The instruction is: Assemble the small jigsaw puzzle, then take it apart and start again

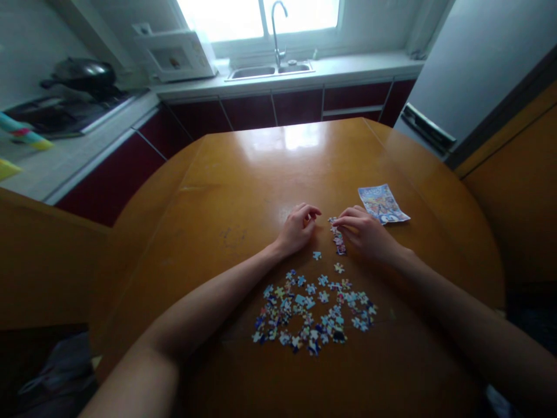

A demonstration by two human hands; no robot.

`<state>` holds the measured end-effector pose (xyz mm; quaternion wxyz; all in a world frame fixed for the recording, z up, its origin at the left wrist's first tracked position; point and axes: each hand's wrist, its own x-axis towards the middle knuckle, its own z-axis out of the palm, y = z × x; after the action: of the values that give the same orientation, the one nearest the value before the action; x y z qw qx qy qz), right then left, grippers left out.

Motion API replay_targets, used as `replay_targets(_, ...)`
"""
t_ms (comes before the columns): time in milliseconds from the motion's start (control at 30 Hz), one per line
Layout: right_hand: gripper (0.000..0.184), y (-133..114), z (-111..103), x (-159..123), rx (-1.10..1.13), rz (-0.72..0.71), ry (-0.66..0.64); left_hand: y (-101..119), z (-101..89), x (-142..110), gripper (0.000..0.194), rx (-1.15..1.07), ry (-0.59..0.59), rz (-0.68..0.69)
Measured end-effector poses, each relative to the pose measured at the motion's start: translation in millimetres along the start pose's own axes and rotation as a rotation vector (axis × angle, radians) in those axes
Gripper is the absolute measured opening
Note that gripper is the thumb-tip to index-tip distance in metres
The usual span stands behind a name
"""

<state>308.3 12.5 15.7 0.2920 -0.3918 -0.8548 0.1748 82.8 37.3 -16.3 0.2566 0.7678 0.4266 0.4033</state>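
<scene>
My left hand (pixel 299 226) rests its side on the wooden table, fingers loosely bent with a gap before the thumb and nothing seen in it. To its right, my right hand (pixel 365 232) has fingertips pinched together at the upper part of a narrow strip of joined jigsaw pieces (pixel 339 241). Those fingers partly cover the strip, and the piece under them is hard to make out. One loose pale blue jigsaw piece (pixel 317 255) lies below my left hand, another loose piece (pixel 339 267) below the strip. Closer to me spreads a heap of loose jigsaw pieces (pixel 311 334).
A printed picture sheet (pixel 383 203) lies beyond my right hand on the table (pixel 243 174). Behind the table are a counter with a sink (pixel 252 72) and a white microwave (pixel 180 55). A dark pan (pixel 82 75) stands on the stove at left; a fridge (pixel 483 69) stands at right.
</scene>
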Motion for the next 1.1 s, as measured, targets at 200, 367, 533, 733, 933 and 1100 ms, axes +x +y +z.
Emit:
replay_targets(200, 0.022, 13, -6, -1, -0.017, 0.165, 0.086, 1, 0.0, 0, 0.030, -0.007, -0.003, -0.006)
replay_targets(367, 0.037, 17, 0, -3, -0.031, 0.289, -0.025, 3, -0.7, 1, 0.028, 0.002, -0.007, -0.005)
replay_targets(533, 0.023, 14, 1, -3, -0.129, 0.357, -0.122, 4, -0.1, 1, 0.026, -0.003, -0.009, -0.002)
replay_targets(733, 0.022, 13, 2, -3, -0.148, 0.357, -0.146, 3, -0.2, 0, 0.026, 0.013, -0.011, 0.001)
replay_targets(933, 0.022, 15, 4, -3, -0.139, 0.350, -0.156, 3, 0.0, 0, 0.027, 0.013, -0.017, 0.000)
replay_targets(1100, 0.022, 15, 3, -3, -0.132, 0.348, -0.151, 3, 0.5, 0, 0.027, 0.019, -0.008, -0.002)
